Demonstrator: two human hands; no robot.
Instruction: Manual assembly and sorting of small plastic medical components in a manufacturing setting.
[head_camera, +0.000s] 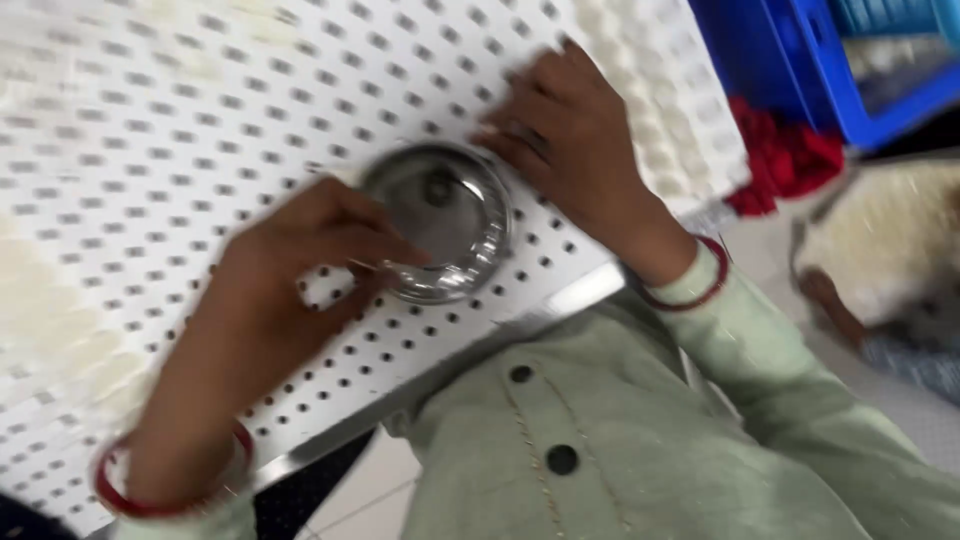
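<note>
The left hand (290, 265) has its grip closed on the near rim of a small steel bowl (438, 220), which rests on the white perforated tray (180, 130). Beyond the bowl, the right hand (560, 130) lies flat, fingers spread, holding nothing. The bowl looks empty; it is too blurred to tell more.

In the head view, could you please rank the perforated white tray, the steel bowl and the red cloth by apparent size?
1. Perforated white tray, by far the largest.
2. Steel bowl.
3. Red cloth, partly hidden and farther from the camera, so second and third places are uncertain.
</note>
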